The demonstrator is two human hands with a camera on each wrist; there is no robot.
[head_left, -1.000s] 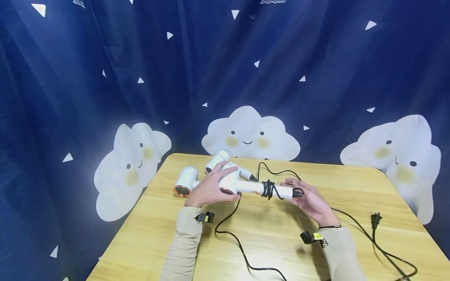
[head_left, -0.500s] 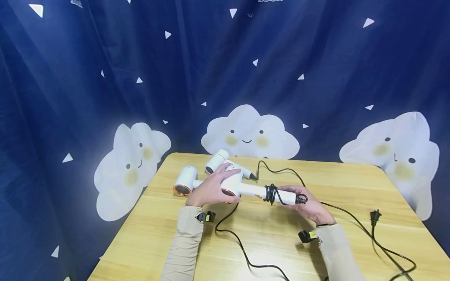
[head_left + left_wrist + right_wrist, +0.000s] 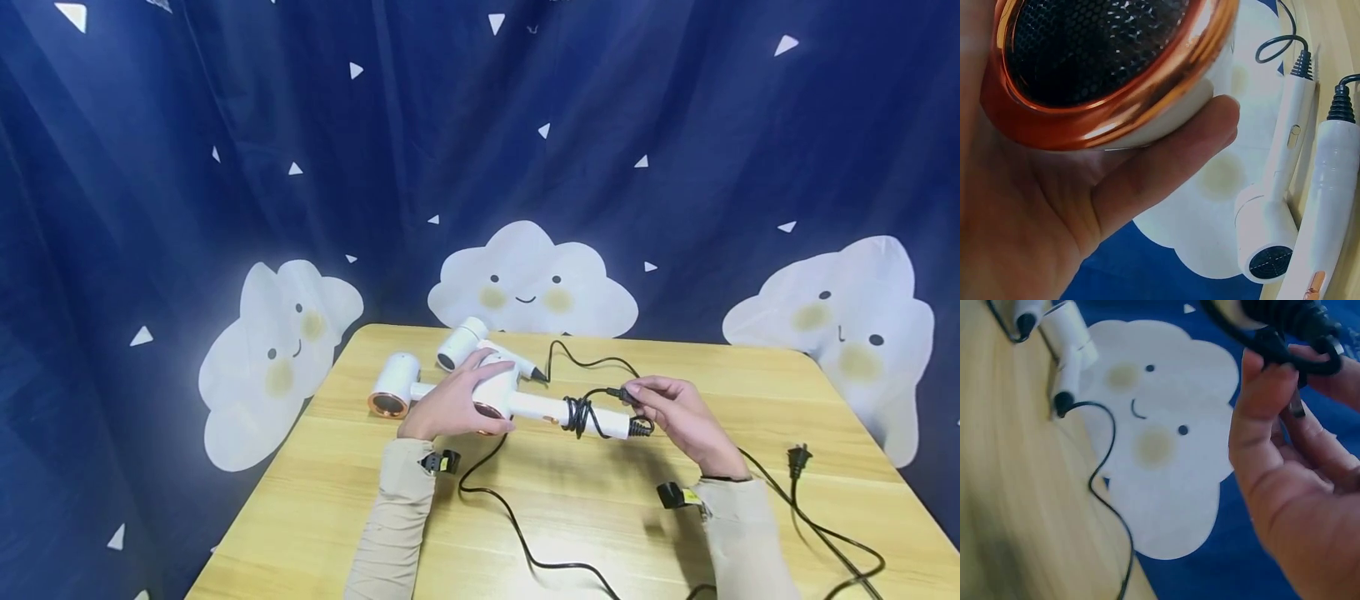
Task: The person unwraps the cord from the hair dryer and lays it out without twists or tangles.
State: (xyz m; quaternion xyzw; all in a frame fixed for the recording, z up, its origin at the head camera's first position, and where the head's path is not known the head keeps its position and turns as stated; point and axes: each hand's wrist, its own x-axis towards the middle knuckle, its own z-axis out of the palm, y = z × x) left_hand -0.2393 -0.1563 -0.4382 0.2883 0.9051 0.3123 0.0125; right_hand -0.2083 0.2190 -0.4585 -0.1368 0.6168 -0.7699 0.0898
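My left hand [image 3: 450,404] grips the head of a white hair dryer [image 3: 536,407], held above the table with its handle to the right. In the left wrist view its copper-coloured rim [image 3: 1147,115] surrounds a dark mesh, and the thumb presses the white body. A black cord [image 3: 576,415] is wound round the handle. My right hand [image 3: 686,423] pinches the plug [image 3: 624,395] at the cord's end, just above the handle's tip. In the right wrist view a metal prong [image 3: 1297,406] shows between the fingers; the rest of the plug is partly hidden.
A second white hair dryer [image 3: 400,383] with a copper rim lies at the left, its handle behind my left hand. A third, plain white hair dryer [image 3: 461,343] lies at the back. Loose black cords cross the wooden table [image 3: 315,517]; another plug [image 3: 798,460] lies at the right.
My right hand has moved from behind the handle's end to up and right of it, drawing the plug and a short length of cord away from the handle. The left hand barely moved.
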